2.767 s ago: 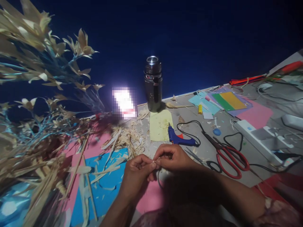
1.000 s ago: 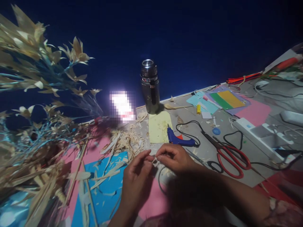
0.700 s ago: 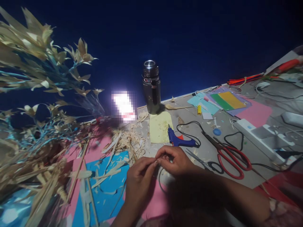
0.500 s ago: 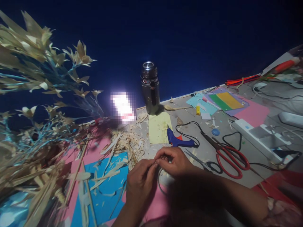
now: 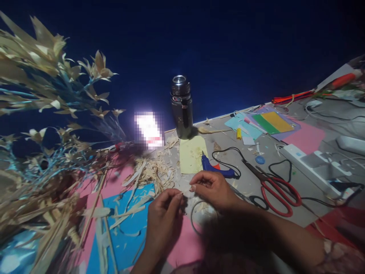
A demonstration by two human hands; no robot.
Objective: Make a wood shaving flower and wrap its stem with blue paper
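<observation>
My left hand (image 5: 164,213) is closed in a pinch, thumb against fingers, with a tiny pale bit at the fingertips too small to name. Just right of it, my right hand (image 5: 213,189) also pinches; whatever is between its fingertips is too small to make out. A narrow gap separates the two hands. Below the right hand lies a thin grey ring (image 5: 192,219), partly in shadow. Beyond that hand rests a blue glue gun (image 5: 212,167), its nozzle over a yellow paper sheet (image 5: 189,152). Small scissors (image 5: 258,201) lie beside the right wrist, partly covered.
Red-handled scissors (image 5: 281,198) and a white power strip (image 5: 310,167) lie right, among cords. A dark thermos (image 5: 181,110) stands at the back. Dried husk scraps (image 5: 156,171) spread left, near blue paper (image 5: 128,228). Husk flowers on blue stems (image 5: 71,83) rise at far left.
My hands, which met at the fingertips, have come apart. The left moved slightly left and the right slightly up, baring more of the grey ring.
</observation>
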